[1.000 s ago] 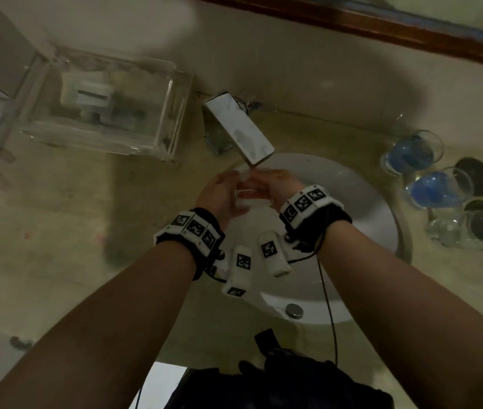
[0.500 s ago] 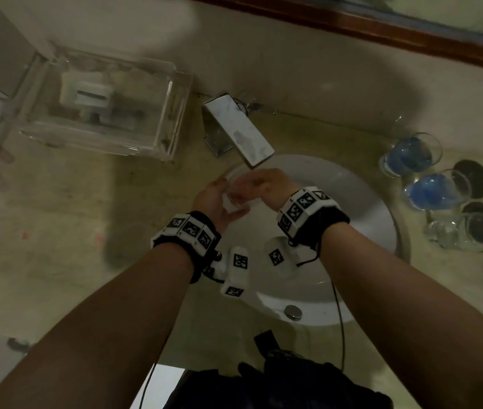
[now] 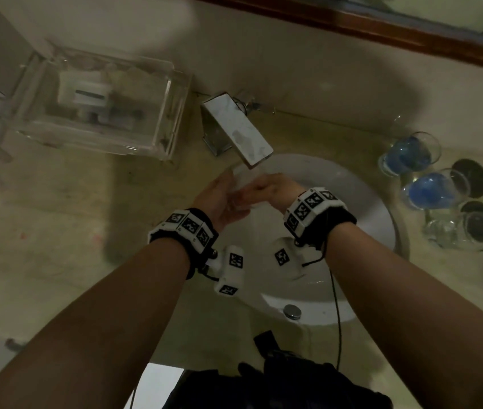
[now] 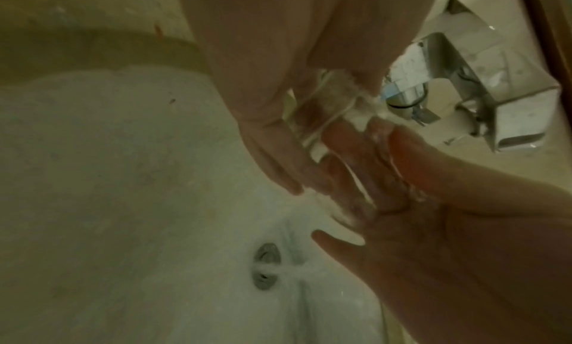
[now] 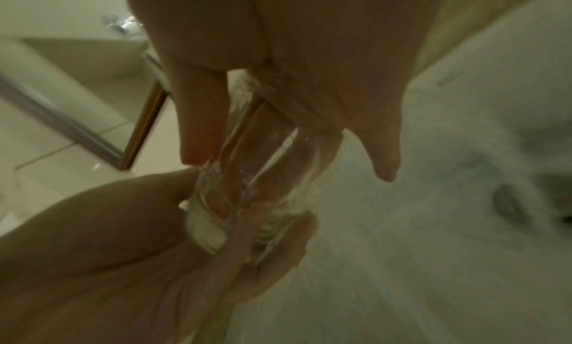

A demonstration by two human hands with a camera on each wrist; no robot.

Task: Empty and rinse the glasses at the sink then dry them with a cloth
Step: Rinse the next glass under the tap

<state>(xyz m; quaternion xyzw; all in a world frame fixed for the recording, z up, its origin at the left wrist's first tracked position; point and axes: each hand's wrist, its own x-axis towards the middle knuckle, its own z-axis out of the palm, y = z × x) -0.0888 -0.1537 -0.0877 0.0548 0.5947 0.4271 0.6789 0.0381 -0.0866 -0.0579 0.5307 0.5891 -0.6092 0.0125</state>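
Between the two hands, under the spout of the tap (image 3: 238,133) and over the white sink (image 3: 361,208), there is one clear glass (image 4: 334,138) with water running over it. The left hand (image 3: 219,199) holds the glass from outside, with thumb and fingers curled around its wall. The right hand (image 3: 267,190) has several fingers (image 5: 257,178) put inside the glass, so it also grips it, thumb outside. I judge the glass to be light, stiff and fragile, and very slippery now because it is wet. It is better to hold it around the body with the whole palm, not at the thin rim. To the right of the right hand, well apart on the counter, stand three more stemmed glasses: two glasses with blue liquid (image 3: 411,153) and one empty glass (image 3: 464,233). No cloth is visible.
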